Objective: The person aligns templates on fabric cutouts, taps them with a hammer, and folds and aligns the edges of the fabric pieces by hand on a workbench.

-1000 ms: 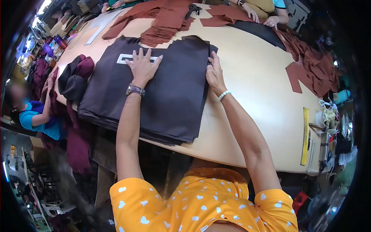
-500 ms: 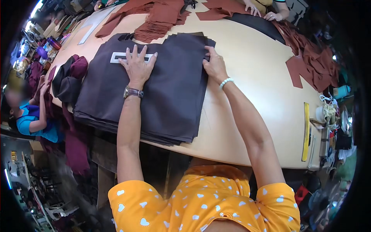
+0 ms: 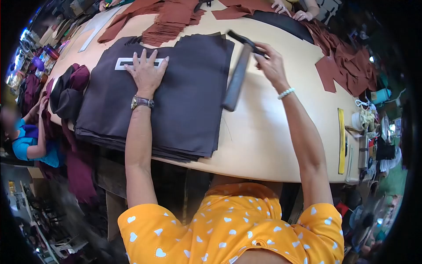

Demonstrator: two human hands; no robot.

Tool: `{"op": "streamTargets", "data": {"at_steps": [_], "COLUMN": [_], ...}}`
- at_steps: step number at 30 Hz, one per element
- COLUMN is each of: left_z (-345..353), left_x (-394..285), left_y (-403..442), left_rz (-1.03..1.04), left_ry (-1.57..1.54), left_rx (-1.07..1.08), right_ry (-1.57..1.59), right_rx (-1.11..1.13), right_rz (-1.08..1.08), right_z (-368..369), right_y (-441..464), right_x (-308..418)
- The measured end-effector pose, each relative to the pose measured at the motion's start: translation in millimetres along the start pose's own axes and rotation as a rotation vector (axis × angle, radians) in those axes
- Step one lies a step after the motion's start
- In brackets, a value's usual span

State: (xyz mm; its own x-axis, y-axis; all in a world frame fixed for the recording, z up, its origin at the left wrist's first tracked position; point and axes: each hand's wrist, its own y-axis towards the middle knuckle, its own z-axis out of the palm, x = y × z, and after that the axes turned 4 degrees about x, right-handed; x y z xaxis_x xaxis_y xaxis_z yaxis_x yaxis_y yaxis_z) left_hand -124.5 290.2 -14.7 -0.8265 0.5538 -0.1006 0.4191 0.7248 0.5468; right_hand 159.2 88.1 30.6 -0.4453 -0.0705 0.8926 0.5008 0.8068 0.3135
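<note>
A stack of dark cloth pieces (image 3: 184, 97) lies on the table (image 3: 272, 132). On top of it is a white rectangular frame with a slot (image 3: 120, 64). Over that frame my left hand (image 3: 147, 75) rests flat with its fingers spread. Beside the stack's right edge, my right hand (image 3: 271, 66) has its fingers closed round the black end of a dark tool (image 3: 238, 79). A long grey bar of this tool slants down past the cloth edge, and a black part crosses its top; its exact kind is unclear.
Rust-red cloth (image 3: 171, 20) lies at the back, with more (image 3: 351, 66) at the right. A yellow ruler (image 3: 341, 141) is near the right edge. Dark and maroon cloth (image 3: 70, 92) sits at the left, near a person in blue (image 3: 35, 143). Another person's hands (image 3: 302, 15) touch cloth at the back.
My right hand has left the stack's right edge, moved right, and now holds the dark tool. My left hand stays spread over the white frame. The whole view has shifted slightly.
</note>
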Motion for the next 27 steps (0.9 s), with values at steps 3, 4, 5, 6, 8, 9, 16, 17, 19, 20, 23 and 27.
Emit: {"op": "streamTargets", "data": {"at_steps": [3,4,5,6,8,9,16,17,19,20,23,27], "left_z": [-3,-2,-1,0,-2,-3,3,1,6,8,16,37], "left_x": [-1,0,0,0,-1,-1,4,4,11,14,24,58], "left_y": [0,0,0,0,0,0,2,3,6,7,14,31], "left_rz": [-0.004,-0.001,0.002,0.003,0.003,0.002,0.070,0.089,0.127,0.135,0.150,0.221], "left_ry": [-0.001,-0.004,-0.007,0.009,0.025,0.031,0.213,0.257,0.294,0.343,0.356,0.358], "left_rx": [0.015,0.017,0.017,0.013,0.025,0.031,-0.030,-0.027,-0.036,-0.018,0.036,0.213], "right_ry": [-0.114,-0.207,-0.302,-0.371,-0.574,-0.662,-0.439,-0.375,-0.411,-0.458,-0.602,-0.984], "right_rx": [0.079,0.078,0.076,0.050,0.070,0.134,-0.040,-0.124,-0.407,-0.578,-1.011,-1.093], "right_rz": [-0.190,-0.220,-0.250,-0.256,-0.232,-0.118,-0.218,-0.222,-0.244,-0.179,0.105,0.631], "right_z": [48,64,79,92,110,113,23,-5,-69,-102,-202,-274], "right_y": [5,9,12,14,13,3,-78,-101,-155,-188,-306,-460], "right_x": [25,26,23,16,-3,-3,24,27,23,20,-8,-31]}}
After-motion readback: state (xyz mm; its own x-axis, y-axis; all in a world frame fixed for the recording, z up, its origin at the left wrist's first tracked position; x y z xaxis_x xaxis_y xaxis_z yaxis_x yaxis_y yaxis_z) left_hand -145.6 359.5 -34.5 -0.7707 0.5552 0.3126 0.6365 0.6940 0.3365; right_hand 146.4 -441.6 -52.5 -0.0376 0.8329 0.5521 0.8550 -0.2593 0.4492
